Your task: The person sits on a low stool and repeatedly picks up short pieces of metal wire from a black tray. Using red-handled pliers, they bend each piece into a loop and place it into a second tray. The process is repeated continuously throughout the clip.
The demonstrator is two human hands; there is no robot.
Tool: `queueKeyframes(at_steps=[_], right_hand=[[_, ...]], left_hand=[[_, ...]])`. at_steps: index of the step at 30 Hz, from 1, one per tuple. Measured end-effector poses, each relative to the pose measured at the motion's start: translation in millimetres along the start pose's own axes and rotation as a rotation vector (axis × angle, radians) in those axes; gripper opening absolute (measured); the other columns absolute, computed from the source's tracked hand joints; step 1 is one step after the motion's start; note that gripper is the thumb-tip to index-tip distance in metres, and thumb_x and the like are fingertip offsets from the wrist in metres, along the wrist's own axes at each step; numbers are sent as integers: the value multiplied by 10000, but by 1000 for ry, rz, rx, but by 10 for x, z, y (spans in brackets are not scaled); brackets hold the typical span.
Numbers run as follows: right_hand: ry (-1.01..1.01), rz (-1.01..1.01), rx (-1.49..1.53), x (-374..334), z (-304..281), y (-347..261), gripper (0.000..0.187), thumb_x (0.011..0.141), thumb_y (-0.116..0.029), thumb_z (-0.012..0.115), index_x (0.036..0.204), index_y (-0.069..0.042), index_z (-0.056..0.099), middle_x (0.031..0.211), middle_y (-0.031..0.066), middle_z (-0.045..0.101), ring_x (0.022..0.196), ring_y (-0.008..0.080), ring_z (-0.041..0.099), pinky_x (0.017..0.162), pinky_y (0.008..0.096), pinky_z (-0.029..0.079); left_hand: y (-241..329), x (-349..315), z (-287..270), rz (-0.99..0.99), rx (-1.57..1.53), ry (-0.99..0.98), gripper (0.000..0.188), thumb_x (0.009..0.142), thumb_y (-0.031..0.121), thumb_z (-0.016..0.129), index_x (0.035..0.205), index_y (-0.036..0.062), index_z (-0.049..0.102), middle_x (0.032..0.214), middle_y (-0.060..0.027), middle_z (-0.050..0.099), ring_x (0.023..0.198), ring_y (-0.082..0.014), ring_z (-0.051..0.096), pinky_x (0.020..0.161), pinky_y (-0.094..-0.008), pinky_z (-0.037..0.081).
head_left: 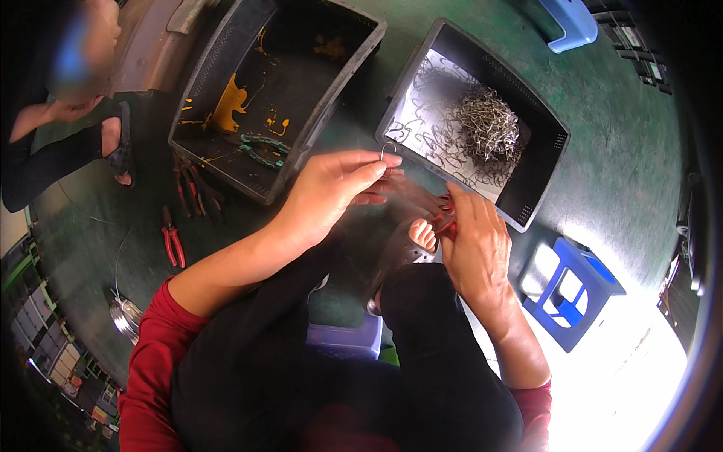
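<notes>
Between the thumb and fingers of my left hand (320, 192) is a small bent wire hook (382, 153), its curved end standing above the fingertips. My right hand (477, 245) is wrapped round the red handles of pliers (446, 218). Their jaws point left toward the left fingertips and are smeared by motion, so I cannot tell whether they touch the wire. Just beyond both hands stands a black crate (553, 177). A tangled heap of bent wire pieces (489, 124) lies in it, with more scattered over a white lining.
Another black crate (331, 98), stained yellow, holds green-handled pliers (263, 151). Red pliers (172, 237) and other hand tools (192, 184) lie on the floor beside a wire coil (126, 316). Blue stools (572, 294) stand around; another person (56, 154) sits at far left.
</notes>
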State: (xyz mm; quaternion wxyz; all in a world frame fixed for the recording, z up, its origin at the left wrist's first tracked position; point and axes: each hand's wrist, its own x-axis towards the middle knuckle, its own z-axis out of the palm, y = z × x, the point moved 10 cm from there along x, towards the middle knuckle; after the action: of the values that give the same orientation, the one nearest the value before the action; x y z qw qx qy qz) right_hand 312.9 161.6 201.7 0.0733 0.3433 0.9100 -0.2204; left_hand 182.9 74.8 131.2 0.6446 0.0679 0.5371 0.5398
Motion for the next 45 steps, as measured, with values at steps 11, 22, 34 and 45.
queueKeyframes(at_steps=[11,22,34,45], right_hand=[[26,-9,-28,0,-3,-8,526,698,-19,667,1206,-21,531,996,137,598,971,332,576,846,417,461],[-56,8,95,-18,73,32,412,702,-31,647,1106,-37,566,971,150,608,938,352,588,809,430,482],[-298,160,441,6,257,67,266,853,-274,686,888,-16,626,787,176,659,778,380,640,696,430,501],[-531,293,473,-33,391,127,343,857,-361,673,906,-21,663,771,209,655,794,403,635,729,424,495]], left_hand=[[39,-12,2,143,94,-8,271,969,164,554,1164,-6,634,1123,-84,654,982,-155,629,842,-295,511],[351,35,116,259,342,-133,301,978,244,508,1143,52,670,1266,-59,607,1052,-111,589,758,-205,466],[282,112,154,295,84,-234,259,962,94,494,1118,-46,648,1133,-115,663,1138,-187,576,1015,-309,409],[301,88,172,345,106,-300,267,962,107,496,1116,-53,644,1171,-144,642,1155,-211,569,1030,-336,402]])
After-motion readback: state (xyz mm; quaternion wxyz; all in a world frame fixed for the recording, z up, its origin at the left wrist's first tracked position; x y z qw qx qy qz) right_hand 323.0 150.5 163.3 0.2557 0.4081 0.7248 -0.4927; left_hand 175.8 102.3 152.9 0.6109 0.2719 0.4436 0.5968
